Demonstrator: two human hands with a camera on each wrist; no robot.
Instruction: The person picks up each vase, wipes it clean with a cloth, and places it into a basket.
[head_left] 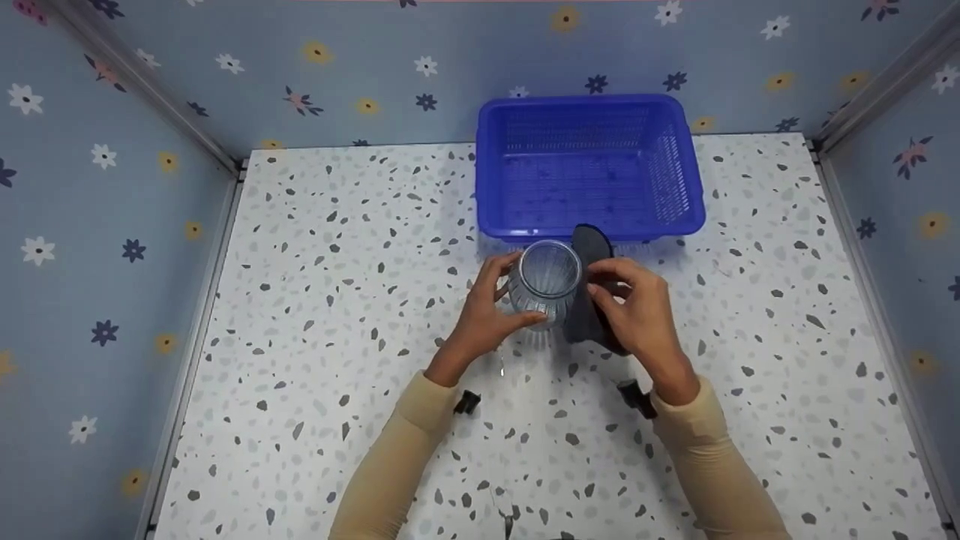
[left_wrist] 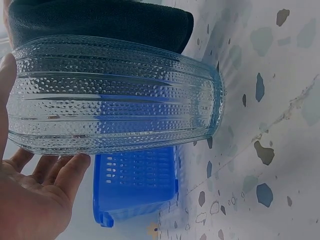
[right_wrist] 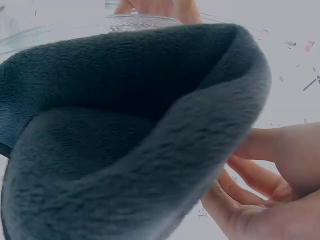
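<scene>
A clear ribbed glass vase [head_left: 541,306] with a dotted texture [left_wrist: 120,100] stands upright, its round mouth facing up. My left hand [head_left: 487,311] grips it from the left, thumb across the front and fingers round the far side. To the right of the vase, a dark grey fleecy cloth [head_left: 592,247] hangs in a loose fold. My right hand [head_left: 637,304] pinches this cloth between thumb and fingers on its right side. In the right wrist view the folded cloth [right_wrist: 150,165] hides most of the vase behind it.
A blue plastic basket [head_left: 585,231] with slotted walls sits just beyond the vase, against the back wall. Small black pieces [head_left: 468,403] lie beside both cuffs. Flower-patterned panels [head_left: 105,247] enclose the speckled white tabletop [head_left: 337,247] on the left, back and right.
</scene>
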